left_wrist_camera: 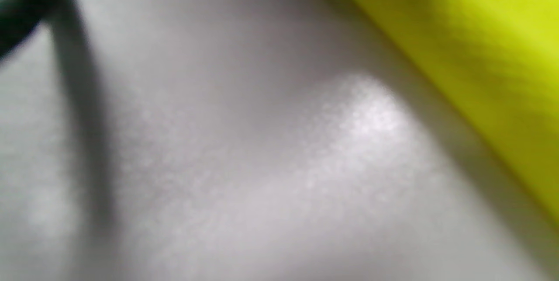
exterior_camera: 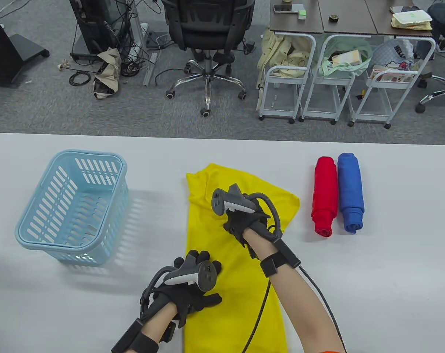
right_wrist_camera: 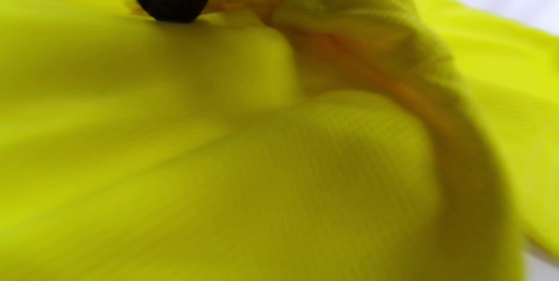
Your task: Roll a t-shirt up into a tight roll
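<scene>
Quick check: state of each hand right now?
Left hand: open, fingers flat on the yellow fabric t-shirt.
Right hand: on the shirt; grip cannot be told.

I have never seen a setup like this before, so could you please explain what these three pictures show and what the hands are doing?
A person wears sensor gloves with a tracker strapped to each hand. The large picture looks down at the table; the two blurry ones come from cameras on the wrists. A yellow t-shirt lies flat, with a blue basket to its left and a red roll and blue roll to its right. The left hand rests on the shirt's left edge. The right hand is on the shirt farther up; its grip is unclear.
</scene>
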Demonstrator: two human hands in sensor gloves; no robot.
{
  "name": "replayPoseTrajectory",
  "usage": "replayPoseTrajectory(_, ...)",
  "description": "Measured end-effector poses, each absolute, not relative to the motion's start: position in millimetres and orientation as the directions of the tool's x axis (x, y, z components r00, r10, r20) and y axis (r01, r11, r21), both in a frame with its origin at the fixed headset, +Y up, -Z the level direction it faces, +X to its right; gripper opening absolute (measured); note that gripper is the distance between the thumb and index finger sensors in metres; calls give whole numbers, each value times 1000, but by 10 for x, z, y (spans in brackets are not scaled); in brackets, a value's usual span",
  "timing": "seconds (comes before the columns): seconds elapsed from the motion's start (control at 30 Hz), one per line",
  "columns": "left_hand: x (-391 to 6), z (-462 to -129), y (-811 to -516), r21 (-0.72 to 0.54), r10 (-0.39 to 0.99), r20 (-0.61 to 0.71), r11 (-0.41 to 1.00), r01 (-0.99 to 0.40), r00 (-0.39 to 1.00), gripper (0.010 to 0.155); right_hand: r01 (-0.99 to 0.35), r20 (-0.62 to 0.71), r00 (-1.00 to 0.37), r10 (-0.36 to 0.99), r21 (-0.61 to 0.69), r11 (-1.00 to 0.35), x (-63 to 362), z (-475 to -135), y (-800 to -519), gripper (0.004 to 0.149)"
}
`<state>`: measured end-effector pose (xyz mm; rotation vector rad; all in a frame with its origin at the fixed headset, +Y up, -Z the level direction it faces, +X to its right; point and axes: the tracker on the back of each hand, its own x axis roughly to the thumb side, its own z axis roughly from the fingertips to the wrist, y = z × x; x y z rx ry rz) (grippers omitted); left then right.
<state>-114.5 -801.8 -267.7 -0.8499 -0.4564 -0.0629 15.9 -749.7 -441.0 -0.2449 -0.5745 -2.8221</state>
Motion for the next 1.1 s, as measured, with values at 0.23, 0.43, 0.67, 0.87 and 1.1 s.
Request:
replayPoseTrajectory(0.23,-1146,-2682,-8019,-714,128,411,661,231,902,81,113,-206,-965,-165,243,-963,970,-4683,-7139,43)
replayPoseTrajectory(0.43,-1143,-2692,-8010,-726,139,404,650,225,904,81,42,-411,-887,-209,378,-925,1695,-4662,-7059,62)
replayPoseTrajectory(0.67,-1025,-2750,-7792,-570,96,412,803,174,906,79,-138,-18,-989,147,468,-873,1331,-4314,-7171,56)
replayPoseTrajectory(0.87,-1086,-2895,-7992,-644,72,386,735,212,920,74,88,68,-996,-60,587,-805,1329,-4145,-7414,57)
replayPoseTrajectory(1.1,-1103,-2886,-8019,-671,83,384,709,217,920,75,110,-64,-982,-177,570,-814,1584,-4038,-7131,54)
